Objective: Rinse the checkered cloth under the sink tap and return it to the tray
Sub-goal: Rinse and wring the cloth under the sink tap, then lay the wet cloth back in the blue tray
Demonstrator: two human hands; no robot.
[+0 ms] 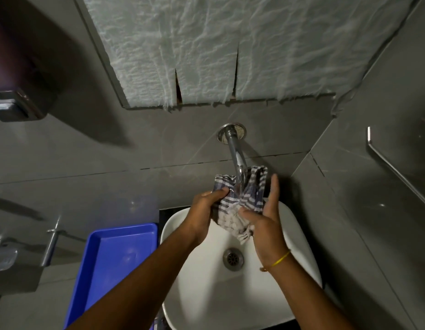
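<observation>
Both hands held the checkered cloth point(240, 201) bunched up over the white sink basin point(299, 234), directly beneath the spout of the wall-mounted chrome tap point(235, 153). The tap's tip reached into the upper folds of the cloth, and a stream of water appeared to run onto the fabric there, though it was hard to make out clearly. The left hand point(204, 213) had its grip closed on the cloth's left side, thumb and fingers pinching the fabric. The right hand point(266, 225) gripped the cloth too: its thumb pressed into the lower, paler part while the fingers stretched up behind the right edge. A yellow band point(279, 259) circled the right wrist. A loose corner of the cloth hung down toward the round metal drain point(233, 259). The blue tray point(116, 258) sat on the bench just to the left of the basin, apart from the cloth. Grey tiles point(111, 148) covered the wall behind the tap, and a crinkled white sheet point(206, 44) hung above them.
</observation>
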